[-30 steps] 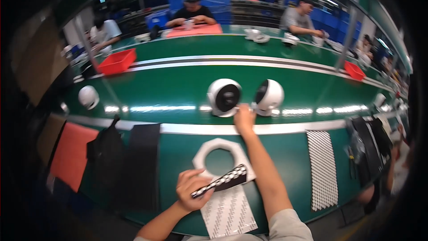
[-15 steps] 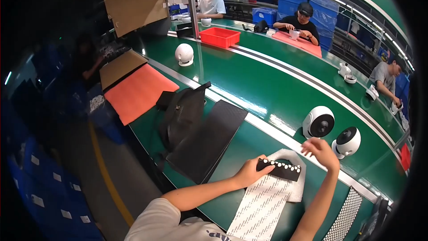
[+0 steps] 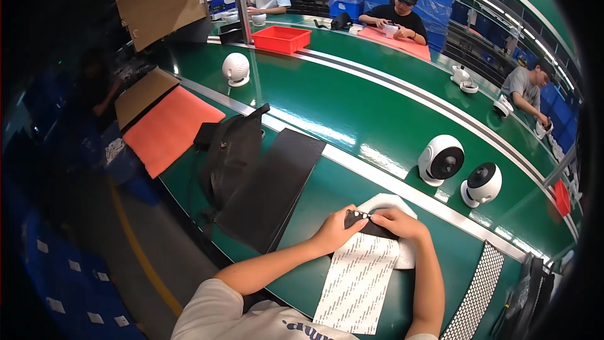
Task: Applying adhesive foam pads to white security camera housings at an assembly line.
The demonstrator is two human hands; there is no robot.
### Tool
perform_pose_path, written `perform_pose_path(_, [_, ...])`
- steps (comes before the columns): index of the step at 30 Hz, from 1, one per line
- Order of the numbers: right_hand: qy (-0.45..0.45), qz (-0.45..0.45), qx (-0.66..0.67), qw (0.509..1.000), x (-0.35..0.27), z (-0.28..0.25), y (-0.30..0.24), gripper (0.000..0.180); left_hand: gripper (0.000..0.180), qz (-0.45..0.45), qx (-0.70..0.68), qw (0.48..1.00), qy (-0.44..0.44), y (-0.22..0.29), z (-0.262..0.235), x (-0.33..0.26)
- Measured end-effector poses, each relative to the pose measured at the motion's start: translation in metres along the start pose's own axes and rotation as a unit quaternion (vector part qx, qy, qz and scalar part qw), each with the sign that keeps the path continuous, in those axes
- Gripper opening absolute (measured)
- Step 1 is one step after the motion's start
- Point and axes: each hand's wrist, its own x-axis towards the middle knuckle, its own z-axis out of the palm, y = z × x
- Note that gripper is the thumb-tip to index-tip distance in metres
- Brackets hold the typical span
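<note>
My left hand (image 3: 335,232) and my right hand (image 3: 396,223) both grip a small black strip with white dots (image 3: 363,222), one at each end, just above the green bench. Under it lies a long white sheet covered with rows of small dots (image 3: 358,280), partly on top of a white foam ring (image 3: 391,202). Two round white fan-like devices (image 3: 440,159) (image 3: 482,184) stand on the conveyor belt beyond my hands.
A black mat (image 3: 270,186) and a black bag (image 3: 231,151) lie to the left, with an orange foam pad (image 3: 168,127) further left. A white-dotted mesh strip (image 3: 481,293) lies at the right. A third white device (image 3: 236,68), a red bin (image 3: 280,38) and several seated workers are across the belt.
My right hand came back from the white device on the belt to the black strip, which both hands now grip. The view has swung left.
</note>
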Motion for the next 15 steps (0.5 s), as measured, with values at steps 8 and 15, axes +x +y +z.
perform_pose_path(8, [-0.021,-0.089,-0.002,0.996,0.004,-0.002,0.009,0.036,0.019,0.052,0.012,0.998,0.04,-0.007,0.003,-0.001])
perform_pose_path(15, [-0.034,-0.01,0.071,0.997,0.005,-0.001,0.002,0.028,0.018,0.056,0.009,0.996,0.066,-0.011,0.0,-0.002])
